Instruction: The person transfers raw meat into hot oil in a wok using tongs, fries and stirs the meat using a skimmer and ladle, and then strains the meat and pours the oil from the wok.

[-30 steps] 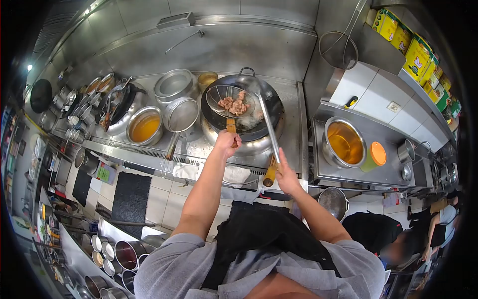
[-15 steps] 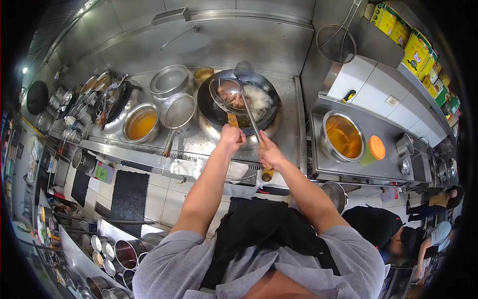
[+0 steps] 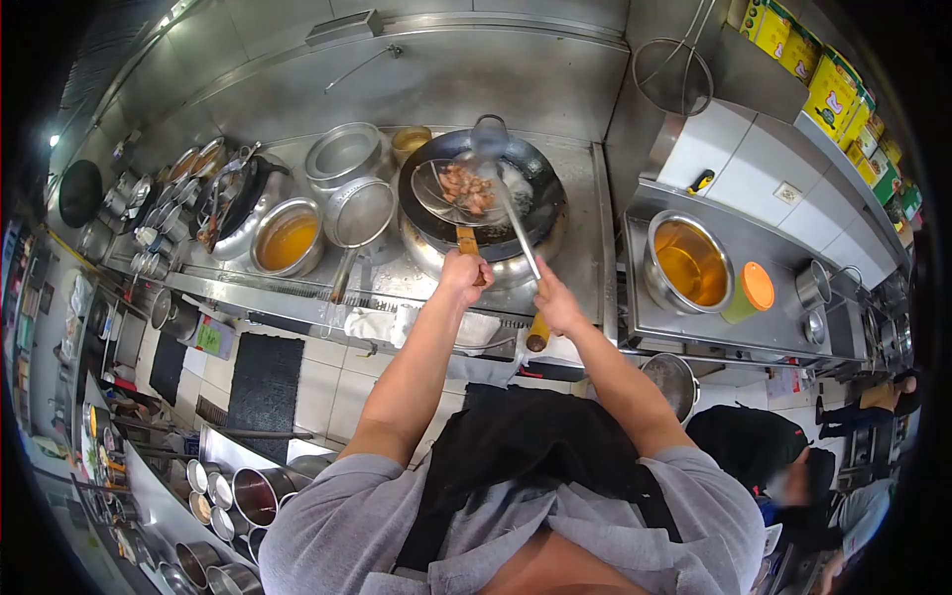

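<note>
Nearest is a black apron [image 3: 540, 466] over a grey shirt. Beyond it lies a floor [image 3: 337, 397] of pale tiles with two dark mats [image 3: 265, 397] at left; at right are at least three other people, the nearest in black [image 3: 744, 441].

At the near edge of the steel desk [image 3: 392, 294] are two hands. The left hand [image 3: 466, 278] has its grip clamped on the wooden handle of one strainer [image 3: 422, 188], held over the left part of a single black wok [image 3: 543, 198]. Browned pieces [image 3: 466, 186], too many to count, lie in its mesh. The right hand [image 3: 558, 300] has its grip clamped round one ladle [image 3: 516, 226], whose blurred bowl hangs above the wok's far side.

Left of the wok stand a second strainer [image 3: 362, 211] and a bowl of orange liquid [image 3: 309, 260]. A right-hand desk [image 3: 672, 327] carries one pot of amber liquid [image 3: 657, 283] and one orange-lidded tub [image 3: 756, 286]. Farther off, a third strainer [image 3: 672, 79] hangs at the steel wall [image 3: 476, 84].
</note>
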`<state>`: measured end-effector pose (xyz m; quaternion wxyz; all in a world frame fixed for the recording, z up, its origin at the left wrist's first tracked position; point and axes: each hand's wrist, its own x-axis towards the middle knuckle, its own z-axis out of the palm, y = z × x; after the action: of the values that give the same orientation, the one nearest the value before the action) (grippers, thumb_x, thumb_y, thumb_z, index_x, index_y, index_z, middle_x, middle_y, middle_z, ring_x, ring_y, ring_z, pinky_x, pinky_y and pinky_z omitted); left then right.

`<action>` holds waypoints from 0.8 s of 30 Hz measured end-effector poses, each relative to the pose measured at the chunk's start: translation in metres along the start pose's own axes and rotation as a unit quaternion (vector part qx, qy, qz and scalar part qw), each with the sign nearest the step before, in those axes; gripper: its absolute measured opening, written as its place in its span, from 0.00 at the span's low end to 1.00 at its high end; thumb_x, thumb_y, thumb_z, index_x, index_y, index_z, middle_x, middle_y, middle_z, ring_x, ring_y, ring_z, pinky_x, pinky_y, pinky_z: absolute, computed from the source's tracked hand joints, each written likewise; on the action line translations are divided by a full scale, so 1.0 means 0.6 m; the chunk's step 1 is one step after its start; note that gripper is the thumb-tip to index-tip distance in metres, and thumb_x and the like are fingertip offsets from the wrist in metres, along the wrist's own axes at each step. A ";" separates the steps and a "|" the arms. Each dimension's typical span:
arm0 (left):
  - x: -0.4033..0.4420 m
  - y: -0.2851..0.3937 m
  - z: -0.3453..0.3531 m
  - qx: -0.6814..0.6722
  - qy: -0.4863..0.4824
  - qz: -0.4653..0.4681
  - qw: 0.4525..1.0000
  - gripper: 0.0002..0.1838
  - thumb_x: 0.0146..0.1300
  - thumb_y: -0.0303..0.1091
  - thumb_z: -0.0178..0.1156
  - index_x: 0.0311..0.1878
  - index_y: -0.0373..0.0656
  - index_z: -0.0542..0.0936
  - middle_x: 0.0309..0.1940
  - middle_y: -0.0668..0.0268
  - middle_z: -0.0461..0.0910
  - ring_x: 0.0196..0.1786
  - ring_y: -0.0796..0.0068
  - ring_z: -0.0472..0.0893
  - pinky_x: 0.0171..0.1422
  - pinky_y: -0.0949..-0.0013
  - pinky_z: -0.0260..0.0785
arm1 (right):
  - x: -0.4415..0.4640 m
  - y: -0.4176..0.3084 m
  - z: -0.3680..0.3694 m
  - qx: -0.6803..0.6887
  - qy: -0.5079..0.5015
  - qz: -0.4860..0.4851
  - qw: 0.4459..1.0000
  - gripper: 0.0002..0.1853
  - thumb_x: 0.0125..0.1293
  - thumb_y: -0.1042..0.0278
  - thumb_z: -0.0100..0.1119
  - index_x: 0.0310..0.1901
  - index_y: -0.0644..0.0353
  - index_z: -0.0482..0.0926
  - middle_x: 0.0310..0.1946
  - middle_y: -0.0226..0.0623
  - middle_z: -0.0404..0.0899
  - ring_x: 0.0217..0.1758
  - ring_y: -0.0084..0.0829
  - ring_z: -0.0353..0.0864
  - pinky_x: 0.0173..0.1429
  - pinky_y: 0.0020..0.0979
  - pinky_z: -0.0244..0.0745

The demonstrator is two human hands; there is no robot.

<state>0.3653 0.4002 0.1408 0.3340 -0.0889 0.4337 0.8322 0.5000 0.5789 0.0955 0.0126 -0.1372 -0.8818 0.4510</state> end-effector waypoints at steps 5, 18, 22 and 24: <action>0.001 -0.002 0.009 0.032 -0.001 -0.001 0.999 0.12 0.59 0.12 0.44 0.43 0.37 0.63 0.29 0.60 0.67 0.24 0.75 0.68 0.22 0.72 0.62 | -0.010 -0.091 -0.009 0.057 0.096 0.072 0.991 0.47 0.62 0.78 0.50 0.78 0.31 0.41 0.36 0.51 0.81 0.26 0.40 0.80 0.34 0.38 0.77; 0.055 0.030 0.025 0.157 0.066 0.058 0.984 0.07 0.54 0.11 0.46 0.34 0.32 0.67 0.20 0.56 0.68 0.18 0.64 0.69 0.17 0.62 0.61 | -0.127 -0.063 -0.012 -0.019 -0.033 0.050 0.998 0.46 0.62 0.79 0.49 0.78 0.36 0.43 0.45 0.52 0.80 0.40 0.41 0.81 0.43 0.36 0.75; 0.055 -0.011 0.033 0.251 0.099 0.087 0.959 0.16 0.57 0.14 0.44 0.50 0.34 0.61 0.26 0.53 0.69 0.18 0.65 0.70 0.15 0.61 0.60 | -0.007 0.037 0.048 0.073 -0.025 0.002 0.997 0.45 0.62 0.77 0.50 0.78 0.35 0.45 0.59 0.60 0.74 0.42 0.49 0.83 0.50 0.41 0.76; 0.048 -0.007 0.030 0.369 0.115 0.098 0.917 0.26 0.59 0.18 0.45 0.63 0.36 0.56 0.32 0.46 0.74 0.23 0.56 0.78 0.18 0.56 0.65 | 0.012 -0.006 0.028 0.062 -0.002 0.041 0.997 0.45 0.63 0.78 0.50 0.78 0.34 0.46 0.58 0.59 0.75 0.36 0.46 0.83 0.44 0.40 0.78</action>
<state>0.3484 0.4297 0.1363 0.2075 -0.0109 0.7520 0.6255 0.4897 0.5651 0.0878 0.0009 -0.1709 -0.8461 0.5050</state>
